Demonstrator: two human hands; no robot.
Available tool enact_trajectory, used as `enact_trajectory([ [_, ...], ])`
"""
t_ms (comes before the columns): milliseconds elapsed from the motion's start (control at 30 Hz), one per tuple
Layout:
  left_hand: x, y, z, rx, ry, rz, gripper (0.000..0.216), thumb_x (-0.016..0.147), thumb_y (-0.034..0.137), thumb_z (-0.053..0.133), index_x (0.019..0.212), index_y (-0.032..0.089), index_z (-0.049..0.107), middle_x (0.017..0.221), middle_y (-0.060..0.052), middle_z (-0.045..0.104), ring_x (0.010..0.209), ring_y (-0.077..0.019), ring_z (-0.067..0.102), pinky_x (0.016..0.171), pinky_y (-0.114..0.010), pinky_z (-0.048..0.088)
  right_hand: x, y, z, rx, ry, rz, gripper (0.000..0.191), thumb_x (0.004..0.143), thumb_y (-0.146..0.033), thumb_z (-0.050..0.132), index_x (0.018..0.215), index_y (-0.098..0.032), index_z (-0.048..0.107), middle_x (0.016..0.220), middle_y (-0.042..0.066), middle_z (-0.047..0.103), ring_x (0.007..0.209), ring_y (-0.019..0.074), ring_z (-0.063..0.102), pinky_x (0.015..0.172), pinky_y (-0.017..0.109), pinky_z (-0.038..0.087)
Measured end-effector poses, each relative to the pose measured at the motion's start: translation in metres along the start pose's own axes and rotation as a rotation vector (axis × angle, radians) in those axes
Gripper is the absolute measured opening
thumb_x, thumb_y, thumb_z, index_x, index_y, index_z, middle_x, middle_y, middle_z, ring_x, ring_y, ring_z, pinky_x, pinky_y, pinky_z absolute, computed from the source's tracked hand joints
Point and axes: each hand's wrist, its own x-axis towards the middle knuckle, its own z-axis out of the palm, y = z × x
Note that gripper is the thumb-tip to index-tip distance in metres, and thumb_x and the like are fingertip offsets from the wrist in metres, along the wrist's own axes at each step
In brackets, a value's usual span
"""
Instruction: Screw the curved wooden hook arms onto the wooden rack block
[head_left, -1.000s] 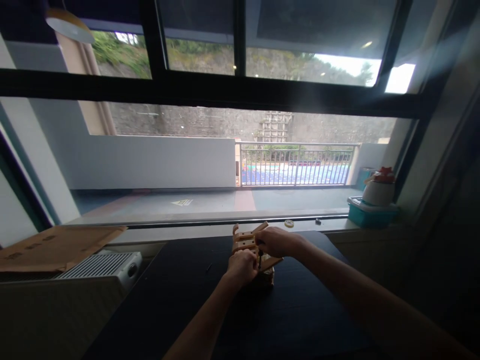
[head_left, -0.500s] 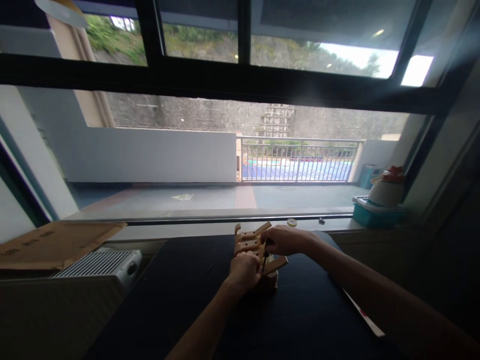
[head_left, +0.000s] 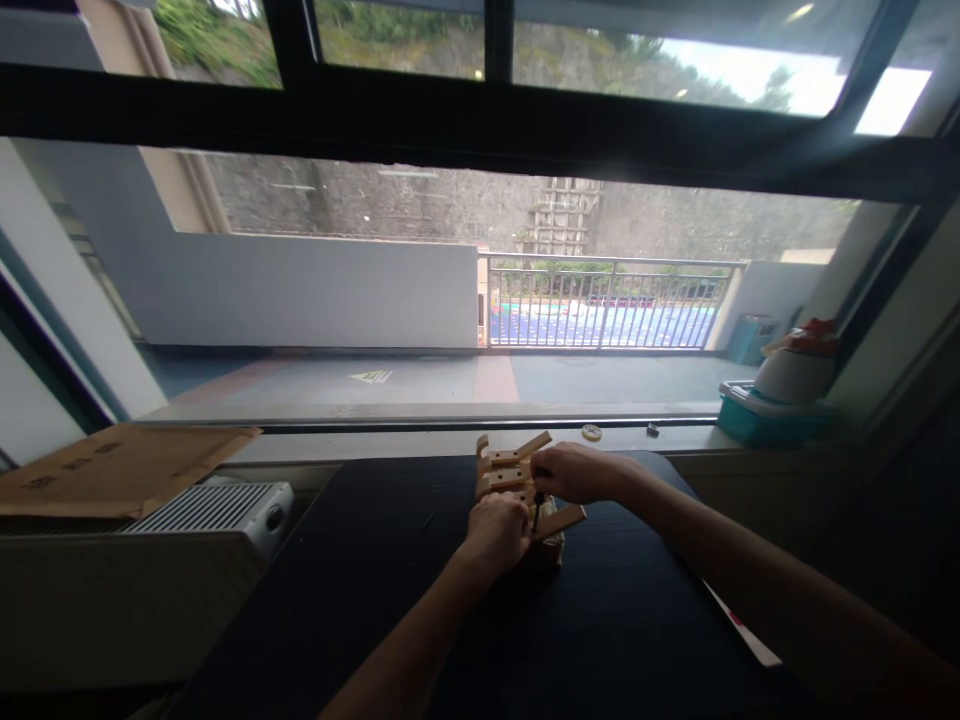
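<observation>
A small wooden assembly [head_left: 511,470] of light slats with holes stands on the dark table [head_left: 360,590] near its far edge. My left hand [head_left: 495,532] is closed round the assembly's near side and holds it. My right hand [head_left: 571,472] is closed just behind, pinching a thin dark tool [head_left: 537,512] that points down into the wood. One slat [head_left: 564,522] sticks out to the right below my right hand.
A window sill runs behind the table with a small round object [head_left: 592,432], a tiny dark piece [head_left: 652,429] and a teal box [head_left: 772,420] with a white pot on it. Left: a white heater [head_left: 210,505] under flat cardboard [head_left: 112,465]. A white strip [head_left: 742,630] lies by my right arm.
The view has tilted down and the scene sits slightly higher and to the right. Both hands stay on the wooden assembly with only small shifts.
</observation>
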Motion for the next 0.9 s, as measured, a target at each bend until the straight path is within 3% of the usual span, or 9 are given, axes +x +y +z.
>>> enact_trajectory([
  [167, 0.000, -0.001, 0.001, -0.010, 0.016, 0.000, 0.018, 0.079, 0.027, 0.056, 0.081, 0.020, 0.072, 0.096, -0.007, 0.069, 0.090, -0.0223, 0.063, 0.079, -0.031, 0.048, 0.002, 0.001, -0.003, 0.007, -0.009, -0.037, 0.021, 0.082, -0.023, 0.053, 0.098, -0.015, 0.064, 0.088, 0.005, 0.067, 0.070, 0.0133, 0.055, 0.059, 0.023, 0.035],
  [533, 0.003, -0.002, 0.007, 0.005, 0.051, 0.007, 0.017, 0.077, 0.029, 0.058, 0.080, 0.021, 0.073, 0.088, -0.006, 0.071, 0.090, -0.0229, 0.065, 0.082, -0.032, 0.049, 0.007, -0.010, -0.002, -0.032, 0.025, 0.010, 0.024, 0.085, -0.021, 0.047, 0.102, -0.014, 0.063, 0.102, 0.011, 0.066, 0.082, 0.0171, 0.058, 0.066, 0.025, 0.038],
  [900, 0.001, -0.002, 0.007, 0.004, 0.057, 0.049, 0.017, 0.077, 0.027, 0.058, 0.078, 0.021, 0.073, 0.085, -0.005, 0.071, 0.089, -0.0215, 0.065, 0.079, -0.029, 0.048, 0.006, -0.002, 0.004, -0.026, 0.007, 0.070, 0.027, 0.088, -0.028, 0.046, 0.102, -0.012, 0.064, 0.092, 0.010, 0.068, 0.072, 0.0150, 0.058, 0.056, 0.023, 0.036],
])
